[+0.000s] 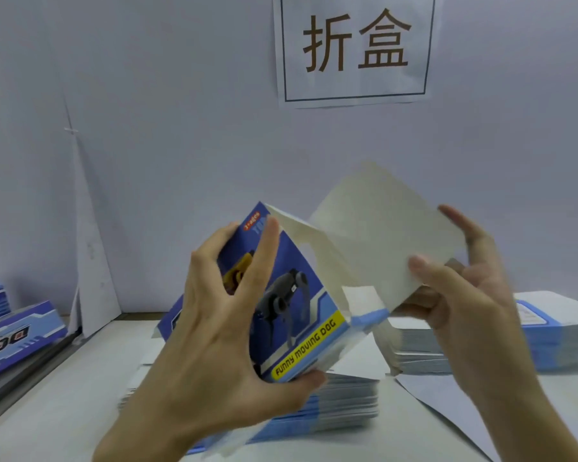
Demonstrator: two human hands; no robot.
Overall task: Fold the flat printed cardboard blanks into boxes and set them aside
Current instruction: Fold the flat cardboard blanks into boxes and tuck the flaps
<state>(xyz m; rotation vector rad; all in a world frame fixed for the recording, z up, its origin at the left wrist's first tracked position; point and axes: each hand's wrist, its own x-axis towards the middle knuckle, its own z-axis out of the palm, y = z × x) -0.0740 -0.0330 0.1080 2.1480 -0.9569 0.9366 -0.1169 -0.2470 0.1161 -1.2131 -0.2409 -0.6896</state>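
My left grip [221, 328] clamps the half-folded box [301, 315] above the stack of blanks [347, 401]; right grip [464, 305] pinches its plain flap [381, 235]. Pull the flap skewed and I'd say it creases or tears.

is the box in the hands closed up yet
No, the box has its plain flap open, held by the right hand; the left hand grips the printed side.

Left hand [226, 331], right hand [464, 305]: curled grips.
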